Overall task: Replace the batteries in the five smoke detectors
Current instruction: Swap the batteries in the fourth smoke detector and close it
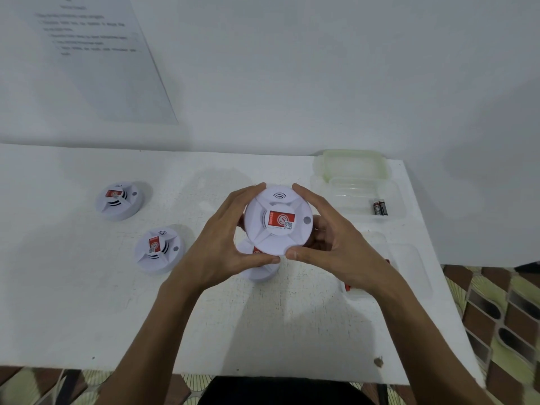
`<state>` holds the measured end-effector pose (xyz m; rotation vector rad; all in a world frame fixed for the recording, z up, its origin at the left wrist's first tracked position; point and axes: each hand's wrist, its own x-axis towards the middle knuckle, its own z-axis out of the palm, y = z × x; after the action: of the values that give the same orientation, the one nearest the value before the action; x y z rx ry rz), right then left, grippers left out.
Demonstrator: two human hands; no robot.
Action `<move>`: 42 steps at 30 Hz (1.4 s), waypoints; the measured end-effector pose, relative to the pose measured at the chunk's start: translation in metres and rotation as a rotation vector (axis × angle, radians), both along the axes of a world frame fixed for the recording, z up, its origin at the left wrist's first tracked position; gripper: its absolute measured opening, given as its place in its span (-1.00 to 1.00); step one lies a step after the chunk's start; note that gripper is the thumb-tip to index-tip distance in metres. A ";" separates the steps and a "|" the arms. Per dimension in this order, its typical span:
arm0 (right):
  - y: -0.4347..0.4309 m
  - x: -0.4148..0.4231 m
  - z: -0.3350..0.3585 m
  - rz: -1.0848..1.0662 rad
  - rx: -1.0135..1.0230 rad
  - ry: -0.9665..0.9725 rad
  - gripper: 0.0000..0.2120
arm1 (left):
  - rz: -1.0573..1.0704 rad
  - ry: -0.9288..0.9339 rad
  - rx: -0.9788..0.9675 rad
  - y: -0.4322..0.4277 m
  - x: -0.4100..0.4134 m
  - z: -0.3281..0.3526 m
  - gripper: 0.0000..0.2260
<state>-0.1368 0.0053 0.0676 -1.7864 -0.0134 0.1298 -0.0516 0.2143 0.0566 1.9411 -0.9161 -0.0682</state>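
The person holds one smoke detector up over the white table with both hands; the left hand curls round its left edge and the right hand curls round its right edge, thumbs on the near rim and fingers on the far rim; its face with the red sticker points up and it looks closed. A second detector sits on the table right under it, mostly hidden; a third detector lies to the left, and a fourth detector lies farther left and back; a fifth one cannot be seen. Two batteries lie in a clear box at the right; a nearer clear box has some red bits in it, mostly hidden by the arm, maybe more batteries. A sheet of paper hangs on the wall. Every detector in view looks shut, so it is hard to say which ones are done; with so few batteries in the far box, the job is likely well along, and the held one is probably being twisted open or shut.
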 end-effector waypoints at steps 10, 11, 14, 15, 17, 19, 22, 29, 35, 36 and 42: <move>0.000 0.000 0.001 0.001 -0.026 0.006 -0.17 | 0.006 0.006 0.014 0.001 -0.001 0.000 -0.22; 0.001 0.000 0.001 0.001 -0.028 0.006 -0.17 | 0.005 0.005 0.015 0.001 -0.001 0.000 -0.22; 0.001 0.000 0.001 0.002 -0.038 0.005 -0.17 | 0.005 0.010 0.018 0.000 -0.001 -0.001 -0.22; 0.001 0.000 0.001 0.004 -0.041 0.006 -0.17 | 0.007 0.011 0.019 0.000 -0.001 -0.001 -0.22; 0.000 -0.001 0.001 0.004 -0.044 0.006 -0.17 | 0.012 0.017 0.022 0.000 -0.001 -0.001 -0.21; 0.000 -0.001 0.001 0.003 -0.044 0.007 -0.17 | 0.011 0.013 0.023 0.000 -0.001 -0.001 -0.21; 0.000 0.000 0.001 0.001 -0.049 0.008 -0.17 | 0.009 0.002 0.030 0.000 -0.001 0.000 -0.21; 0.001 0.001 0.000 0.003 -0.060 0.008 -0.17 | 0.012 0.000 0.025 0.001 -0.001 0.001 -0.20; 0.002 0.001 0.000 0.002 -0.072 0.009 -0.17 | 0.018 0.012 0.033 0.001 0.001 -0.002 -0.20; 0.002 0.001 0.000 0.001 -0.071 0.009 -0.17 | 0.017 0.008 0.036 0.001 0.001 -0.003 -0.20; 0.003 0.000 0.001 -0.004 -0.074 0.011 -0.17 | 0.017 0.013 0.038 0.001 0.001 -0.003 -0.21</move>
<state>-0.1366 0.0079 0.0682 -1.8591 0.0032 0.1384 -0.0504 0.2153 0.0532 1.9808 -0.8956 -0.0885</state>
